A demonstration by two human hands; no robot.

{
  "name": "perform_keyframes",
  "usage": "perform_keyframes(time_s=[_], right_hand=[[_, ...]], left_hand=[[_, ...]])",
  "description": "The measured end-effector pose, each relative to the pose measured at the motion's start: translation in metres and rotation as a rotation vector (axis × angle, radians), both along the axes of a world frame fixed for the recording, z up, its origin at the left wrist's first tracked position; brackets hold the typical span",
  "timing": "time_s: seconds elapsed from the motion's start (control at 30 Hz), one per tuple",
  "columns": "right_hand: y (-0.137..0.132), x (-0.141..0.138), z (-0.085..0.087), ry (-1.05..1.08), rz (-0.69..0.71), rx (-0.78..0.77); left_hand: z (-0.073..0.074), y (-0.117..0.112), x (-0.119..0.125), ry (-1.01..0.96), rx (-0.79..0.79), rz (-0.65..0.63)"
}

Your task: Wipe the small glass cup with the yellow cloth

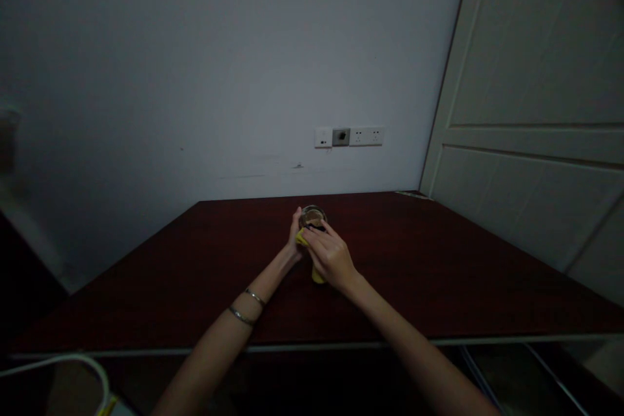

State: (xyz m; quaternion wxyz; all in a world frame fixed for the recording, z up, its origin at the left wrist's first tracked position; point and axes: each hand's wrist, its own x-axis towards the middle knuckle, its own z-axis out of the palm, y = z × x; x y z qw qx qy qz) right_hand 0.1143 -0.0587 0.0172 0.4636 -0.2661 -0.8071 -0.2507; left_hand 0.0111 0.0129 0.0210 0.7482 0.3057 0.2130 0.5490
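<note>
Near the middle of the dark red table, my left hand [295,234] grips the left side of a round glass container [312,213], possibly a jar, with a shiny rim and brownish inside. Its lower part is hidden behind my hands. My right hand [332,257] is closed on a yellow cloth [318,275], pressed against the near side of the glass container. Part of the cloth shows by the right fingertips and part hangs below that hand. A dark patch shows near the right fingers; I cannot make out what it is. Two metal bangles [247,307] circle my left forearm.
The table [209,273] reaches back to a pale wall [195,65]. Wall sockets [358,136] sit above its far edge. A light panelled door [526,97] borders the right side. A white cable [82,359] curves at the lower left, below the table's front edge.
</note>
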Motion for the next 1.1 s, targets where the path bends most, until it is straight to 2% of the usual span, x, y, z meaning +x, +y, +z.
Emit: perform_keyframes(time_s=[0.1,0.2,0.37,0.6,0.8,0.97,1.1], right_hand=[[0.001,0.013,0.010,0.029,-0.025,0.006],[0.009,0.026,0.019,0.078,-0.118,0.028],[0.027,0.032,0.021,0.072,-0.198,0.017],[0.031,0.025,0.013,0.059,-0.121,0.026],[0.030,0.030,0.011,0.037,-0.073,0.028],[0.024,0.023,0.008,-0.027,-0.011,0.066],[0.014,0.013,0.002,-0.071,0.038,0.095]], left_hand=[[-0.005,0.002,-0.002,0.030,0.003,0.004],[-0.009,0.002,-0.003,0.140,-0.049,-0.044],[-0.010,-0.002,-0.002,0.212,-0.018,-0.136],[-0.009,-0.005,0.002,0.177,0.051,-0.173],[-0.010,-0.006,0.004,0.191,0.035,-0.178],[-0.011,-0.005,0.004,0.187,-0.037,-0.117],[-0.010,-0.001,0.001,0.080,-0.023,-0.071]])
